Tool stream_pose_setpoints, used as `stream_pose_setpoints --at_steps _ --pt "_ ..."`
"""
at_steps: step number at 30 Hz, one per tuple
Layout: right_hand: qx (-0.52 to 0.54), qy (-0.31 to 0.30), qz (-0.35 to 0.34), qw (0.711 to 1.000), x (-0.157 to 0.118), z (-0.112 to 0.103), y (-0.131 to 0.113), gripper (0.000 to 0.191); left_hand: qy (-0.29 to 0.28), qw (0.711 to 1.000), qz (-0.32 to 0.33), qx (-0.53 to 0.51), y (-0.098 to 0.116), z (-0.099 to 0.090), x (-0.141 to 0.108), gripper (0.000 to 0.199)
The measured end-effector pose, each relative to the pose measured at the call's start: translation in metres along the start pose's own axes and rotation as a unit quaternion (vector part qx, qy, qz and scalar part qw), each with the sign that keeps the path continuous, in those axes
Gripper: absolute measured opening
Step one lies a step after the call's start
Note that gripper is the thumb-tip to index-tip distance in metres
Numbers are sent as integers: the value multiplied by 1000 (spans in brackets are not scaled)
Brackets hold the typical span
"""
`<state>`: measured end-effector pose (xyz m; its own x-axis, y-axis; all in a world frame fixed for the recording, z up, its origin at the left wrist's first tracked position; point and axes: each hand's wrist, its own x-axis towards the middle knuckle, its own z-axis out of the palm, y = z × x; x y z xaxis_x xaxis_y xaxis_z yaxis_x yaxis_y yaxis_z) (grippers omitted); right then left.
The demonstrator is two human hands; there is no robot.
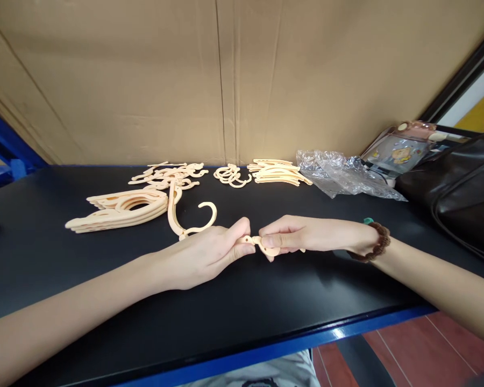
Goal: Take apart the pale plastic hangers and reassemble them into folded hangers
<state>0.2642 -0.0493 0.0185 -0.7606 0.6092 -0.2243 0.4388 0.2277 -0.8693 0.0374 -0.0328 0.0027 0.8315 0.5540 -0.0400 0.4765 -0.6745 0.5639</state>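
Note:
My left hand (210,255) is closed on a cream plastic hanger piece, and a curved hook (210,217) and an arm (172,212) stick out behind it. My right hand (286,235) pinches another cream plastic piece (271,250) between thumb and fingers. Between my fingertips the two pieces meet, and small round holes show in them. My fingers cover most of both pieces, so how they are joined cannot be made out.
Stacked hanger parts (121,214) lie at the left on the black table (145,322). Behind are loose pieces (173,174), hooks (232,175) and flat strips (278,172). Clear plastic bags (342,174), a decorated pouch (403,150) and a dark leather bag (460,188) sit at the right.

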Motion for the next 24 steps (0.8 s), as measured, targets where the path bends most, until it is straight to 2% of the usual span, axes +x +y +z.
stream_pose_setpoints --at_steps 7,12,24 --pt "-14 -36 -1 999 0 -4 4 45 -9 1000 6 0 -1 3 0 29" --pt "-9 -31 25 999 0 -5 3 44 -13 1000 0 24 2 4 1 26" --pt "-29 -22 5 999 -3 -3 0 41 -22 998 -13 50 6 2 2 28"
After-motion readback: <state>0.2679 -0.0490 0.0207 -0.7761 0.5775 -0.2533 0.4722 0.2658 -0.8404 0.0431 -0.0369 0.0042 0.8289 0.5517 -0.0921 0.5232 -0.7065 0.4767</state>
